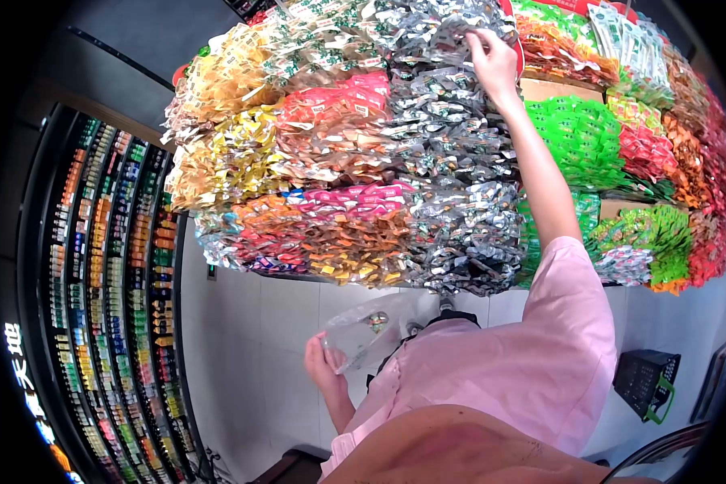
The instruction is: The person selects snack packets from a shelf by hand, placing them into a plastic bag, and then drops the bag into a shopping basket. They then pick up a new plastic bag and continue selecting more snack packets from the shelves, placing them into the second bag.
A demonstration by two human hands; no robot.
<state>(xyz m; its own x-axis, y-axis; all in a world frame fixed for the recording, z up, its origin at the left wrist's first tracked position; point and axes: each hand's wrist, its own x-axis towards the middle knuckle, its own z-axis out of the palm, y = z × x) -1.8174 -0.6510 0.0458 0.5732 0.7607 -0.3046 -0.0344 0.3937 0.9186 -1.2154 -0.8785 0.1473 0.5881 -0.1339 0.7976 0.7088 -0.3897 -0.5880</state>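
Observation:
My left hand [323, 367] is low, left of my body, with its fingers closed on the edge of a clear plastic bag [367, 335]. A small green and red item shows through the bag. My right hand [492, 60] reaches up to the top of the display, among grey-silver packets [452, 113]. Its thumb and index finger pinch near one dark grey packet, and whether it is gripped is too small to tell.
Yellow packets [254, 137], red packets [331, 109] and bright green packets [573, 133] fill the tiered display. A tall shelf of bottles and cans [109, 282] curves along the left. On the tiled floor at right stands a black basket [645, 379] with a green handle.

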